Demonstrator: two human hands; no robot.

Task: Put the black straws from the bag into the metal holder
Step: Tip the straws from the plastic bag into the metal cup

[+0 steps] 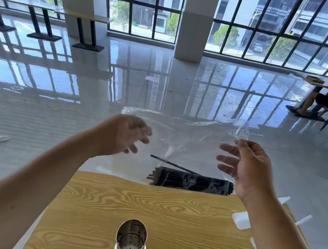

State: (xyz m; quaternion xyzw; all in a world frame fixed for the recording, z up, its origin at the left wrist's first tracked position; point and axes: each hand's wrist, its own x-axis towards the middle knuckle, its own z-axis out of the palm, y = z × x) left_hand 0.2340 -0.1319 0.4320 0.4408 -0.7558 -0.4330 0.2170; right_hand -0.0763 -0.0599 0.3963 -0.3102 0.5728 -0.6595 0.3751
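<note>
Pinching bag (179, 131) corner, right grip (245, 169), left grip (121, 134) seemingly spread, black straws (192, 182) below.

Single feed on my end: head-worn wide-angle, so there's no second view to overlap with. It sits above the near edge of the wooden table (166, 208), facing forward and pitched down. Close range: forearms enter from the bottom corners. Left hand (121, 136) and right hand (247, 167) are mid-frame over the far edge, with the clear bag (178, 140) between them. Metal holder (130, 243) is bottom centre. Floor (167, 76) and windows (145, 0) fill the upper half, verticals leaning outward.
</note>
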